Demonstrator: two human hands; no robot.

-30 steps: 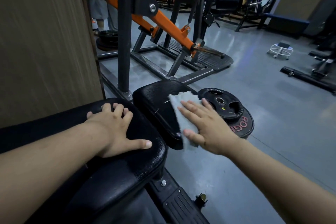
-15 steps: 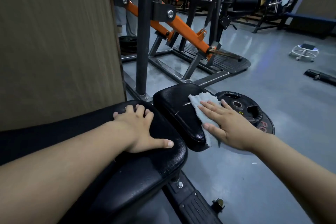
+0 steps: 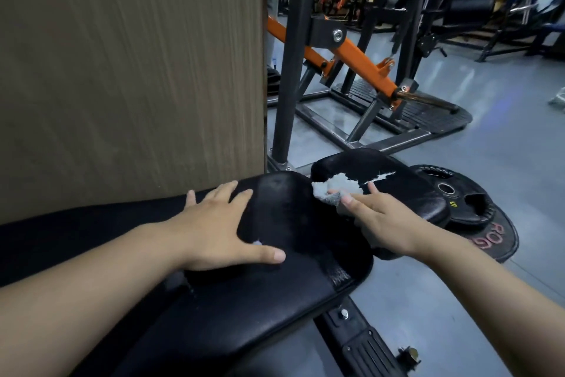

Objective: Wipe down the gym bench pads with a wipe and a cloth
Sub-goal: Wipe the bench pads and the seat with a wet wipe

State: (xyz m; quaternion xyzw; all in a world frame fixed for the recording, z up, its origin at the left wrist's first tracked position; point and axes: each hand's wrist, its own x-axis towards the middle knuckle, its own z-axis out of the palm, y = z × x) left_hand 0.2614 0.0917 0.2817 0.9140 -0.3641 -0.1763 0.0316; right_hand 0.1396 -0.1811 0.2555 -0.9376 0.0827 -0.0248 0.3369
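A long black bench pad (image 3: 293, 278) fills the lower left, and a smaller black seat pad (image 3: 397, 181) sits just beyond it. My left hand (image 3: 220, 230) lies flat on the long pad with fingers spread, holding nothing. My right hand (image 3: 379, 220) presses a bunched grey-white cloth (image 3: 336, 190) onto the seat pad's near left edge, by the gap between the pads. Most of the cloth is hidden under my fingers. A pale tear shows in the seat pad's cover just beyond the cloth.
A wood-grain wall panel (image 3: 131, 70) rises at the left. An orange and black machine frame (image 3: 351, 49) stands behind the pads. Black weight plates (image 3: 467, 208) lie on the grey floor to the right of the seat pad. More gym machines stand far back.
My right hand slid the cloth left across the seat pad, from its right side to the edge by the long pad, and the cloth bunched up. My left hand stayed on the long pad.
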